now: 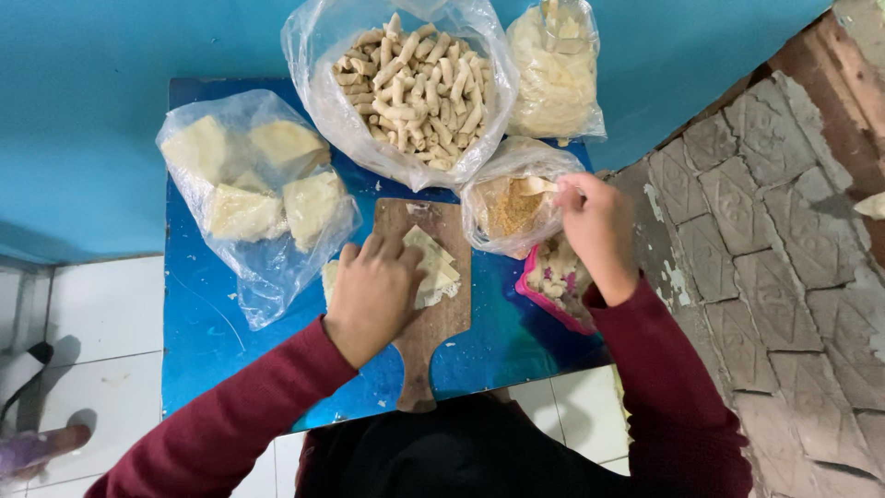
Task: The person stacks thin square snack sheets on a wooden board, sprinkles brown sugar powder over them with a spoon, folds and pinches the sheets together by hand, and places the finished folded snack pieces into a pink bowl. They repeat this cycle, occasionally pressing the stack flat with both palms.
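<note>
1. Firstly, the left hand (373, 293) lies flat, fingers (380, 249) stretched together and gripping nothing, pressing on a pale folded wrapper sheet (441, 267). The sheet shows at the right of the fingers and goes under the palm.
2. The right hand (599, 226) has its fingers (564, 194) pinched narrow at the open mouth of a small bag of brown crumbs (512, 207), where a pale piece sticks out; whether they really hold it, I cannot tell.
3. The wrapper rests on a wooden cutting board (433, 327), whose handle points toward the person. Bare wood stays free below the left hand.
4. Just under the right wrist stands a pink tray (544, 300) with pale pieces, touching the crumb bag.
5. Behind the board, a large open bag of rolled sticks (410, 83) nearly touches the board's far edge. A bag of pale blocks (249, 189) is at the left, another pale bag (553, 74) at the far right.
6. The blue surface (207, 350) has open room only at its near left; its right edge is near a rough stone wall (765, 258).
</note>
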